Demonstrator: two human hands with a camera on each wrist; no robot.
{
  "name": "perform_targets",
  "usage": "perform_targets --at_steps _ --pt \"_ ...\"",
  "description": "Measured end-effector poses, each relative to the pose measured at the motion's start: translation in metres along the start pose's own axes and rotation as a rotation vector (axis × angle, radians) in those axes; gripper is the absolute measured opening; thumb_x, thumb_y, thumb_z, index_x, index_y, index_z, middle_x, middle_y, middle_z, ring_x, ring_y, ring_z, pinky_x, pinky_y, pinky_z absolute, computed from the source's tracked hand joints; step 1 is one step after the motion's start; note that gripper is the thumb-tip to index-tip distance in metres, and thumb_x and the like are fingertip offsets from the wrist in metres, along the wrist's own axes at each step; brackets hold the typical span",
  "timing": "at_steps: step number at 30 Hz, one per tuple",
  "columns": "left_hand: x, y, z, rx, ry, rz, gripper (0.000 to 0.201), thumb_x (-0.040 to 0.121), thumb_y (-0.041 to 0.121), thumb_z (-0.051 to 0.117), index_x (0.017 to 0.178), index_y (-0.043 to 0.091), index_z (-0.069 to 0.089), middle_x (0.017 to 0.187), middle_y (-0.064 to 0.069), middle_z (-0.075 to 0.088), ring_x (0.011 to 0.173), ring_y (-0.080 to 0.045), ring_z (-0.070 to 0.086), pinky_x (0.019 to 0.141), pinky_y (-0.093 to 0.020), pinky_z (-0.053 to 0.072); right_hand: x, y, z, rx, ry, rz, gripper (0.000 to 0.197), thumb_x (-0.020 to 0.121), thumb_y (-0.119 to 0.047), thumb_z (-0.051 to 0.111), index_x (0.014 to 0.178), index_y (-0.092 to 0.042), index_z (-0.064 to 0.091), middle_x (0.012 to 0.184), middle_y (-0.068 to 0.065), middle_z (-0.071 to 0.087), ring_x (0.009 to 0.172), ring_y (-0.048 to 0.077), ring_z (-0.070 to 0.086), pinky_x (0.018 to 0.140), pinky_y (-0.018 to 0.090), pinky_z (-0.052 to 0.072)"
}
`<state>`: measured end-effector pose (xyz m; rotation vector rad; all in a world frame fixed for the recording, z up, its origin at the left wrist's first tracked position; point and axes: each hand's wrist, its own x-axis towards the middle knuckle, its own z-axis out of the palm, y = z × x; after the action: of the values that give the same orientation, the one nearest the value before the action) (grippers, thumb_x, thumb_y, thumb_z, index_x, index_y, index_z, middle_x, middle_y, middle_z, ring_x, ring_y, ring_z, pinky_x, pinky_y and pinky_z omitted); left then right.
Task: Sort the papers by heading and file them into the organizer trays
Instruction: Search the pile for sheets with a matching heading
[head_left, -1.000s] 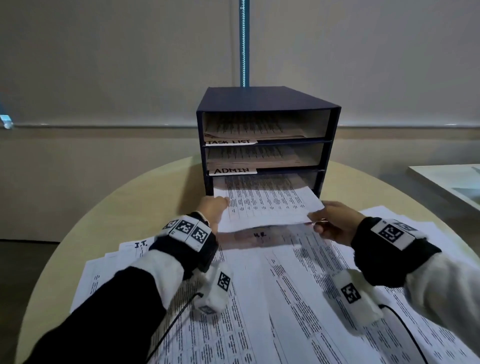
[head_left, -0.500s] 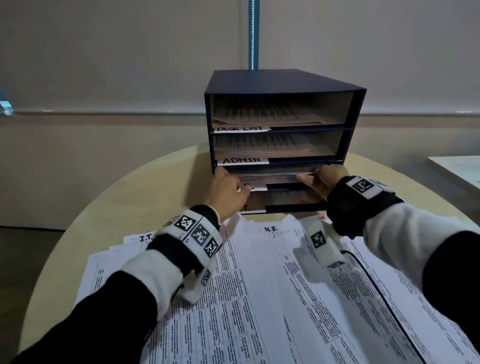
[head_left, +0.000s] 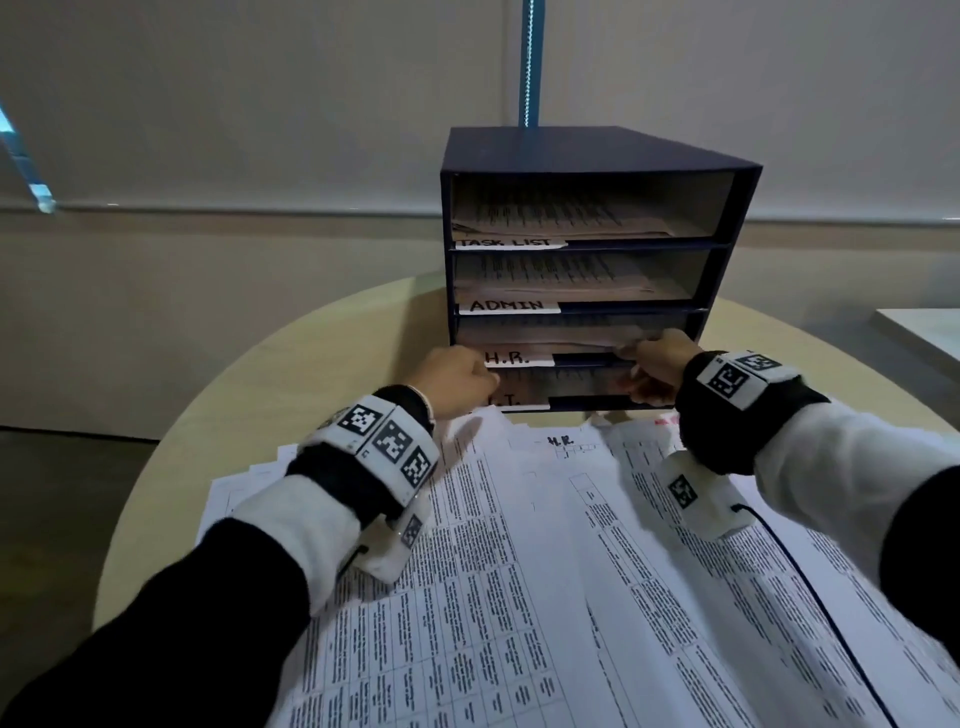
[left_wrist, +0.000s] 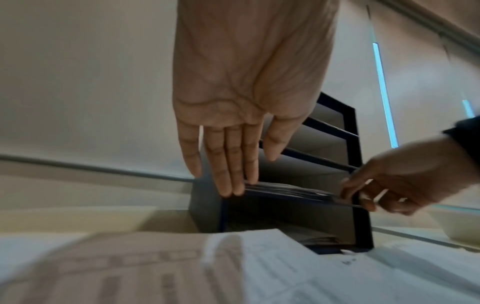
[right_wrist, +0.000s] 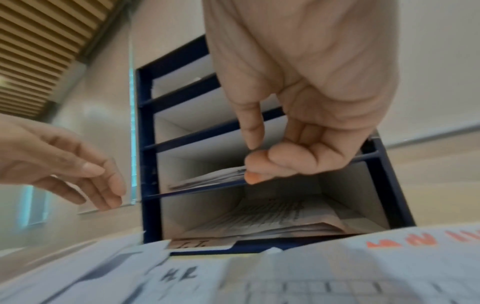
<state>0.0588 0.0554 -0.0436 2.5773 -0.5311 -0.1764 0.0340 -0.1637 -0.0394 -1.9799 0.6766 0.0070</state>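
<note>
A dark blue 4-tier organizer (head_left: 597, 156) stands at the far side of a round, pale wood table (head_left: 322, 364). Tray labels, top to bottom: TASK LIST (head_left: 506, 242), ADMIN (head_left: 506, 305), H.R. (head_left: 511, 357) & a bottom one partly hidden that seems to read I.T. All 4 trays already hold sheets.

Both hands are at the H.R. tray, 3rd from top. The left hand (left_wrist: 233, 123) has fingers straight & together, tips touching the left front edge of the paper stack (left_wrist: 291, 190) in that tray; no pinch. The right hand (right_wrist: 298, 123) has fingers curled, thumb & forefinger pinching the stack's right front edge, w/ the sheets nearly all the way in.

Progress, judged: partway. This batch is almost seated; it likely needs only a last push & release. A lot is left: loose printed papers (head_left: 519, 571) cover most of the near half of the table, overlapping; the top sheet nearest the organizer is headed H.R. (head_left: 561, 440), so more go to the same tray.

Room: plain beige wall behind, w/ a horizontal rail & a thin vertical blue-lit strip (head_left: 527, 62) above the organizer. Slatted wood ceiling in the right wrist view. A white surface edge (head_left: 924, 332) at far right.
</note>
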Motion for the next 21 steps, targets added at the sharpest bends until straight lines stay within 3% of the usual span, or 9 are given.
perform_targets --at_steps 3,7,9,13,16,18,19,20,21 --pt "-0.02 -0.01 -0.016 0.023 0.012 -0.061 0.029 0.098 0.016 0.041 0.114 0.003 0.062 0.123 -0.01 0.06 0.112 -0.023 0.055 0.088 -0.026 0.039 -0.018 0.003 0.005 -0.074 -0.052 -0.06 0.033 0.094 -0.024 0.052 0.068 -0.004 0.054 0.06 0.009 0.063 0.026 0.008 0.049 0.035 0.013 0.04" --pt "-0.046 -0.036 -0.026 0.1 -0.086 -0.169 0.03 0.096 0.018 0.046 0.12 0.005 0.059 0.13 -0.011 0.057 0.116 -0.024 0.054 0.091 -0.028 0.04 -0.059 0.004 0.021 -0.205 -0.211 -0.162 0.017 0.094 -0.023 0.052 0.09 -0.006 0.054 0.065 0.007 0.061 0.043 0.014 0.05 0.041 0.017 0.037" --pt "-0.054 -0.051 -0.026 0.096 -0.067 -0.237 0.034 0.094 0.02 0.051 0.125 0.006 0.054 0.132 -0.012 0.054 0.117 -0.025 0.053 0.093 -0.03 0.041 -0.08 0.006 0.03 -0.27 -0.308 -0.203 0.011 0.095 -0.02 0.05 0.098 -0.01 0.054 0.068 0.006 0.06 0.048 0.014 0.05 0.044 0.019 0.038" --pt "-0.069 -0.075 -0.025 0.122 -0.059 -0.336 0.063 0.084 0.026 0.066 0.138 0.01 0.038 0.143 -0.014 0.04 0.127 -0.03 0.043 0.104 -0.036 0.036 -0.115 0.016 0.045 -0.472 -0.463 -0.254 0.021 0.094 -0.02 0.05 0.109 -0.005 0.056 0.074 0.003 0.06 0.053 0.013 0.053 0.047 0.019 0.042" --pt "-0.082 -0.082 -0.021 0.301 -0.15 -0.353 0.106 0.062 0.041 0.082 0.146 0.017 0.022 0.144 -0.013 0.031 0.132 -0.032 0.034 0.109 -0.048 0.032 -0.13 0.03 0.055 -0.636 -0.518 -0.307 0.031 0.091 -0.02 0.056 0.118 -0.007 0.054 0.094 0.007 0.065 0.063 0.011 0.055 0.056 0.021 0.047" --pt "-0.092 -0.08 -0.018 0.4 -0.164 -0.334 0.135 0.035 0.059 0.081 0.146 0.021 0.015 0.143 -0.012 0.024 0.133 -0.033 0.028 0.106 -0.052 0.032 -0.137 0.037 0.059 -0.734 -0.503 -0.359 0.038 0.087 -0.022 0.061 0.122 -0.01 0.055 0.113 0.01 0.063 0.076 0.013 0.057 0.064 0.021 0.047" --pt "-0.095 -0.079 -0.016 0.433 -0.15 -0.328 0.141 0.024 0.065 0.075 0.145 0.023 0.017 0.142 -0.011 0.023 0.131 -0.032 0.027 0.104 -0.052 0.031 -0.14 0.039 0.06 -0.786 -0.475 -0.398 0.039 0.086 -0.022 0.063 0.123 -0.011 0.055 0.119 0.009 0.06 0.087 0.016 0.058 0.07 0.023 0.047" --pt "-0.098 -0.078 -0.014 0.463 -0.126 -0.318 0.136 0.024 0.066 0.075 0.142 0.022 0.022 0.139 -0.011 0.025 0.129 -0.031 0.028 0.102 -0.051 0.031 -0.144 0.041 0.06 -0.829 -0.45 -0.436 0.04 0.086 -0.023 0.063 0.123 -0.012 0.055 0.123 0.007 0.058 0.1 0.018 0.056 0.078 0.025 0.047" --pt "-0.099 -0.076 -0.012 0.485 -0.089 -0.303 0.119 0.037 0.059 0.08 0.137 0.021 0.028 0.135 -0.01 0.029 0.126 -0.03 0.03 0.102 -0.05 0.031 -0.146 0.042 0.06 -0.857 -0.434 -0.464 0.04 0.086 -0.022 0.062 0.124 -0.011 0.055 0.126 0.006 0.056 0.11 0.02 0.054 0.086 0.027 0.045"
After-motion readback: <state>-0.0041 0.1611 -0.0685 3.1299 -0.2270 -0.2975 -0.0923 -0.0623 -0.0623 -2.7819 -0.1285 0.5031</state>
